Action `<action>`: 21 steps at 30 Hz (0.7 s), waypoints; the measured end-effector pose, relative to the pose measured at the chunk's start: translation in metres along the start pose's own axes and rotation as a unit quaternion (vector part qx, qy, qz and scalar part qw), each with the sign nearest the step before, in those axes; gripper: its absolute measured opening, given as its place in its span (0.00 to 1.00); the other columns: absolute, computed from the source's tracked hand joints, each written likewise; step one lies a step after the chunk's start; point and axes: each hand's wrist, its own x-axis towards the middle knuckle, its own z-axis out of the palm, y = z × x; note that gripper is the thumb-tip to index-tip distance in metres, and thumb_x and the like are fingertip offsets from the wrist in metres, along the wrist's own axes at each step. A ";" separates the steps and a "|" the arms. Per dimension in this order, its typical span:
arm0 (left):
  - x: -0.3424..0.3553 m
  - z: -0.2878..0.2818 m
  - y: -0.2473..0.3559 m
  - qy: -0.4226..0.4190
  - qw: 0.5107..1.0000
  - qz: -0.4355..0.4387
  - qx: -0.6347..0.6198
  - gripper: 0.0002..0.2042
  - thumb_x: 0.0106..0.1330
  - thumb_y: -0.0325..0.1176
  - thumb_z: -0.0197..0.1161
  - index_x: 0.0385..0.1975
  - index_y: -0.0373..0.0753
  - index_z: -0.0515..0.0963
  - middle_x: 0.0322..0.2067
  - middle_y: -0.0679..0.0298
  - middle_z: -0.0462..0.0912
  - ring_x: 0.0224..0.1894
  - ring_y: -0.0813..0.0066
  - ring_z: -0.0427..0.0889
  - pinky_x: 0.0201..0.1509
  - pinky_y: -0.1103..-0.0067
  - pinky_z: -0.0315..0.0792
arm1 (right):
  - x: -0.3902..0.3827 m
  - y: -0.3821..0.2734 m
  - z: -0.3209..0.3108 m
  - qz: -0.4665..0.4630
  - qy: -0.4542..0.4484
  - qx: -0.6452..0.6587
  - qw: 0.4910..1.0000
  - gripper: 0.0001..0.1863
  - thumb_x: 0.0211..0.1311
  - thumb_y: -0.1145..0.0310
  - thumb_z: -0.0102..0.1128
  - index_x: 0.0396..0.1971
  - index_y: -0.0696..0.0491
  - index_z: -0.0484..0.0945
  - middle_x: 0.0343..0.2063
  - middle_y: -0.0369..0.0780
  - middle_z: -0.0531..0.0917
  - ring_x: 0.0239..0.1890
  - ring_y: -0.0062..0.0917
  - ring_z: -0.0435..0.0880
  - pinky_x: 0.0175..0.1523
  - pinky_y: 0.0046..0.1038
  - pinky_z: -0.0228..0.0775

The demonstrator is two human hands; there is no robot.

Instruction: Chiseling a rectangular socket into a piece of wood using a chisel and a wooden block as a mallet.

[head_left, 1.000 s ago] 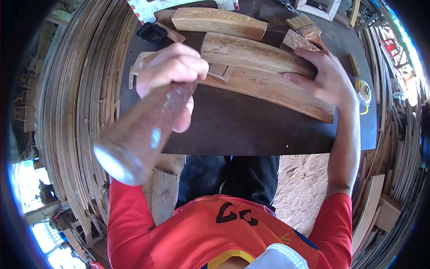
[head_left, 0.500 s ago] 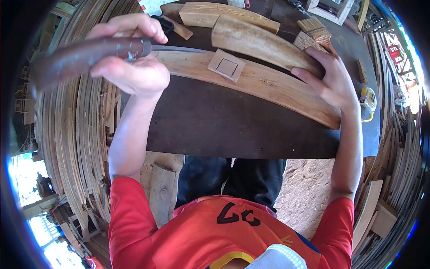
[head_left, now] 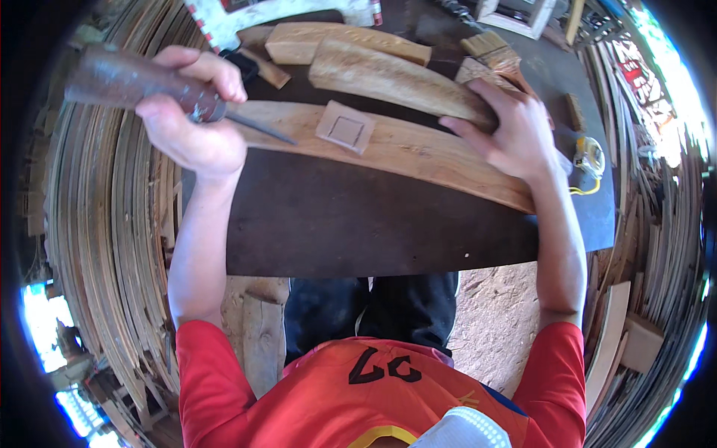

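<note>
My left hand (head_left: 196,112) is closed around the brown, paint-flecked handle of a chisel (head_left: 259,127). Its thin blade slants down to the right over the left part of a long curved wooden plank (head_left: 426,153). A small square of light wood (head_left: 345,128) with a dark square outline lies on that plank, just right of the blade tip. My right hand (head_left: 515,123) grips the right end of a thick rounded piece of wood (head_left: 388,78), thumb on the near side. This piece is just beyond the plank; whether it rests on anything I cannot tell.
Another curved wood block (head_left: 343,43) lies at the back of the dark table (head_left: 373,231). Back right are a brush (head_left: 489,51), a small wood strip (head_left: 575,112) and a tape measure (head_left: 588,158). A white frame-like piece (head_left: 299,11) stands at the far edge. Stacked planks (head_left: 112,187) flank the table.
The head view has shifted. The chisel blade has tilted from nearly level to slanting down toward the plank. The rounded wood in my right hand has moved slightly left.
</note>
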 end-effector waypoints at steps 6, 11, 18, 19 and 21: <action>0.032 0.006 0.029 -0.263 0.962 -0.072 0.027 0.11 0.72 0.35 0.57 0.42 0.31 0.77 0.29 0.63 0.78 0.29 0.80 0.75 0.32 0.83 0.69 | 0.000 -0.001 -0.007 0.001 0.087 -0.010 0.996 0.28 0.53 0.46 0.68 0.41 0.57 0.79 0.24 0.47 0.84 0.27 0.44 0.85 0.34 0.37 0.77; 0.070 0.065 0.063 -0.545 0.780 -0.033 0.306 0.15 0.65 0.42 0.66 0.39 0.36 0.78 0.24 0.64 0.76 0.26 0.77 0.75 0.33 0.77 0.68 | -0.001 0.015 -0.027 0.049 0.184 0.011 0.982 0.25 0.55 0.47 0.68 0.39 0.54 0.78 0.21 0.45 0.83 0.25 0.41 0.85 0.30 0.37 0.77; 0.052 0.116 0.035 -0.644 0.624 -0.019 0.442 0.21 0.67 0.52 0.59 0.40 0.35 0.77 0.31 0.53 0.82 0.36 0.56 0.83 0.43 0.64 0.74 | -0.004 0.047 -0.046 0.055 0.297 0.017 0.953 0.25 0.56 0.48 0.68 0.40 0.55 0.78 0.19 0.46 0.83 0.24 0.37 0.87 0.31 0.33 0.78; 0.049 0.123 0.031 -0.660 0.606 -0.044 0.443 0.22 0.68 0.53 0.58 0.41 0.35 0.78 0.32 0.52 0.84 0.37 0.56 0.84 0.46 0.64 0.76 | -0.005 0.047 -0.048 0.046 0.291 0.032 0.955 0.25 0.56 0.48 0.68 0.40 0.55 0.78 0.19 0.46 0.83 0.24 0.37 0.87 0.31 0.33 0.78; 0.042 0.127 0.019 -0.661 0.608 -0.031 0.438 0.23 0.68 0.53 0.57 0.41 0.35 0.78 0.33 0.52 0.83 0.39 0.55 0.84 0.47 0.63 0.76 | -0.005 0.045 -0.049 0.029 0.263 0.053 0.963 0.23 0.56 0.48 0.67 0.38 0.54 0.78 0.19 0.44 0.82 0.24 0.38 0.86 0.30 0.33 0.77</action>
